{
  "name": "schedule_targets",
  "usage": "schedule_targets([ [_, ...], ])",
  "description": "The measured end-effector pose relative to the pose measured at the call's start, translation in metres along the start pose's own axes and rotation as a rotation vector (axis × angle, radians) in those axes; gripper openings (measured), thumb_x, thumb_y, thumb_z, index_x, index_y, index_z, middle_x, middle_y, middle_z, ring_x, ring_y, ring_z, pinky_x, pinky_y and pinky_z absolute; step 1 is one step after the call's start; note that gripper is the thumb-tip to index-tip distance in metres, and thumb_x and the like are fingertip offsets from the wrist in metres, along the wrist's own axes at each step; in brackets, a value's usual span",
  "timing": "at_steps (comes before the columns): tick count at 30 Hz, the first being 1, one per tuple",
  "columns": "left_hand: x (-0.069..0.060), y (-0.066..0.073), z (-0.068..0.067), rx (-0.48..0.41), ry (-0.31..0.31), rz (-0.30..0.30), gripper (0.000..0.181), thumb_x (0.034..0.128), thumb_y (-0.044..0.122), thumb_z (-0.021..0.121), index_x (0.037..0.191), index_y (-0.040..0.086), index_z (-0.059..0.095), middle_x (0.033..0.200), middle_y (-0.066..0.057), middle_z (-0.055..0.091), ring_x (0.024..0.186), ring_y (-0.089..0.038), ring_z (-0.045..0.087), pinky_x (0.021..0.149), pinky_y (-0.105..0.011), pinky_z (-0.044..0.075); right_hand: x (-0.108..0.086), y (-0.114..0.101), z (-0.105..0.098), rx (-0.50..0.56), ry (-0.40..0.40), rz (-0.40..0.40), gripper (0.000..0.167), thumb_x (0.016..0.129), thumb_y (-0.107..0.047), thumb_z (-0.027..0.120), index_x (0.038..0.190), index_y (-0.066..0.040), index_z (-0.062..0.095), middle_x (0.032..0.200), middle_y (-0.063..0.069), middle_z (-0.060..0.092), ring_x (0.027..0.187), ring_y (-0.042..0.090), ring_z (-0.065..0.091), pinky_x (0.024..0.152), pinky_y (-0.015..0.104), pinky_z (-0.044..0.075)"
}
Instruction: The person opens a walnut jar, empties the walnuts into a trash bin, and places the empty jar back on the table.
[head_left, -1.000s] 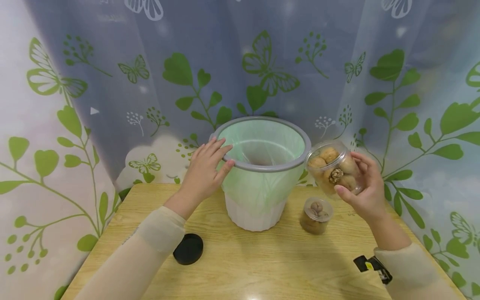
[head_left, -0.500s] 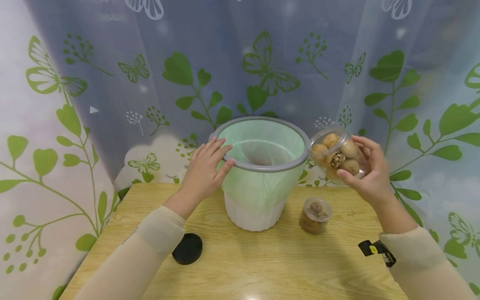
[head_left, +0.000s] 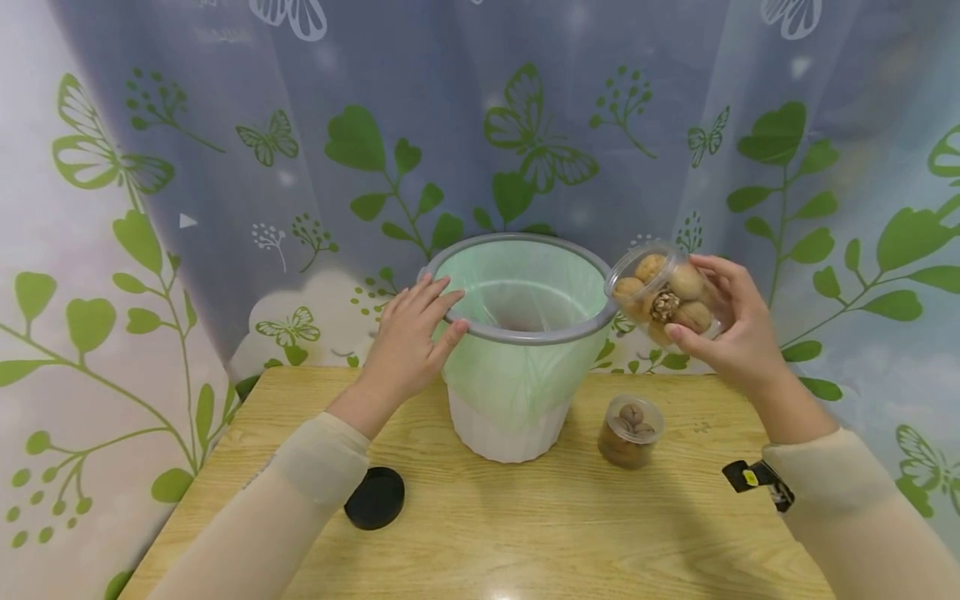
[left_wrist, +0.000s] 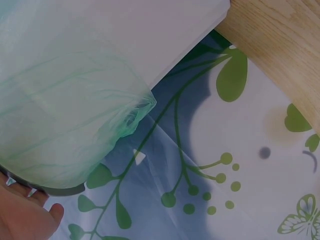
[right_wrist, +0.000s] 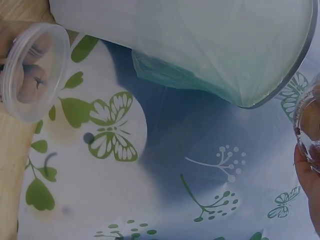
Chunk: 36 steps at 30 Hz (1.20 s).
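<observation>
The right hand [head_left: 738,337] curls its fingers round a jar [head_left: 663,296] of nuts [head_left: 665,305], tilted and raised off the bench [head_left: 540,533] — its mouth just beside the rim [head_left: 532,337] of the bin [head_left: 517,392]. The left hand [head_left: 405,340] rests on the rim's left side, fingers extended, grasping nothing. A tub [head_left: 628,446] stands right of the bin; a lid [head_left: 377,498] lies near the left sleeve [head_left: 296,492].

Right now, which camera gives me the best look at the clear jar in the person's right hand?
The head view: it shows most of the clear jar, tilted, with nuts inside and the right hand gripping it. The right wrist view catches only part, cut off at its right edge; the left wrist view doesn't show it.
</observation>
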<state>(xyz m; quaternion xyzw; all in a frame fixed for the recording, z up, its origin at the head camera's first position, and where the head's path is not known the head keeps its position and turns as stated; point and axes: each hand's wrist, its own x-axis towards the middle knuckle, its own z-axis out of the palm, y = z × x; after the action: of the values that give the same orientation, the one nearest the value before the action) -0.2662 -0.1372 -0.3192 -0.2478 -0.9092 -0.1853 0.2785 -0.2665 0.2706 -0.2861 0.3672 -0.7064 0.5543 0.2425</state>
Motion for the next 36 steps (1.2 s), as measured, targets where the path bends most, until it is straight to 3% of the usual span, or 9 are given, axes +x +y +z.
schedule_targets([
  [10,0.000,0.000,0.000,0.004,-0.003,0.001,0.079,0.1009,0.068,0.016,0.148,0.014,0.050,0.158,-0.009,0.037,0.151,-0.029,0.021,0.119,-0.053,0.017,0.013,0.001,-0.004,0.000,-0.042,-0.027,0.083,0.072,0.024,0.069,0.147,0.003,0.040,0.134,0.005,0.053,0.124,0.012,0.055,0.083,0.015,0.052],
  [18,0.000,0.001,-0.001,0.004,-0.001,0.004,0.080,0.1005,0.068,0.016,0.148,0.014,0.050,0.158,-0.010,0.038,0.150,-0.030,0.023,0.118,-0.055,0.018,0.025,-0.004,-0.005,-0.070,-0.064,-0.021,0.084,0.068,0.028,0.068,0.145,0.004,0.043,0.133,0.003,0.054,0.112,0.011,0.059,0.078,0.014,0.053],
  [27,0.000,0.000,-0.001,-0.001,0.005,0.006,0.079,0.1006,0.068,0.016,0.147,0.014,0.051,0.158,-0.010,0.039,0.150,-0.030,0.023,0.118,-0.055,0.018,0.036,-0.011,-0.003,-0.305,-0.106,0.005,0.088,0.070,0.019,0.078,0.147,-0.007,0.046,0.140,-0.006,0.052,0.111,0.004,0.058,0.079,0.013,0.051],
  [36,0.001,0.001,-0.002,-0.003,-0.004,-0.001,0.081,0.0998,0.069,0.014,0.148,0.014,0.050,0.158,-0.010,0.038,0.151,-0.030,0.023,0.119,-0.054,0.017,0.046,-0.013,-0.001,-0.388,-0.138,-0.018,0.087,0.070,0.014,0.081,0.146,-0.010,0.048,0.135,-0.009,0.054,0.105,0.002,0.059,0.078,0.011,0.050],
])
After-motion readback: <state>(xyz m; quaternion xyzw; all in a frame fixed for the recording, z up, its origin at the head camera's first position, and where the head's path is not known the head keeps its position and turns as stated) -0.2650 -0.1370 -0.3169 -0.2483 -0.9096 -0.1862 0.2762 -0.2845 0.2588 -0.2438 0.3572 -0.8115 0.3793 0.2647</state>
